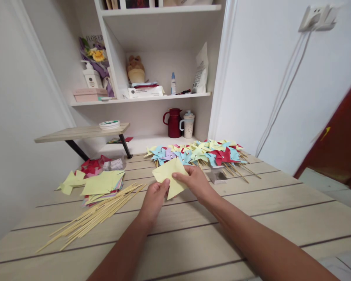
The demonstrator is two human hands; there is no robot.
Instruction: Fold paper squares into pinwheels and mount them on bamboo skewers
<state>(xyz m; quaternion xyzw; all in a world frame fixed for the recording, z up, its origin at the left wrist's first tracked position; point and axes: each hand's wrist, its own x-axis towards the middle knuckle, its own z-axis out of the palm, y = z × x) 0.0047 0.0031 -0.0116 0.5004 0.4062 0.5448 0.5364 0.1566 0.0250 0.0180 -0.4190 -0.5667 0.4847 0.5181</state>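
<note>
Your grip is a two-handed pinch on one yellow paper square [170,176]: your left hand [153,201] has thumb and fingers closed on its lower left edge, and your right hand [194,181] has its fingertips pressed on the right side, thumb laid across the face. The sheet is lifted just off the counter [251,207], tilted toward you, its corners pointing up and down like a diamond. It appears already cut or creased, with one flap standing away from the rest, though the cuts themselves are too small to make out.

You look to be at the folding step of making a pinwheel, with the sheet in hand and no stick yet picked up. The next move calls for keeping one hand as anchor at the centre while the other brings a corner in, so the flaps do not spring back.

To your left lies a stack of paper sheets [102,183], yellow on top, and just in front of it a loose bundle of wooden sticks [96,216] fanned across the boards. Beyond your hands a heap of finished pinwheels [199,153] in blue, yellow, red and purple is spread along the far edge. A small clear box [217,175] sits just beside your right hand.
</note>
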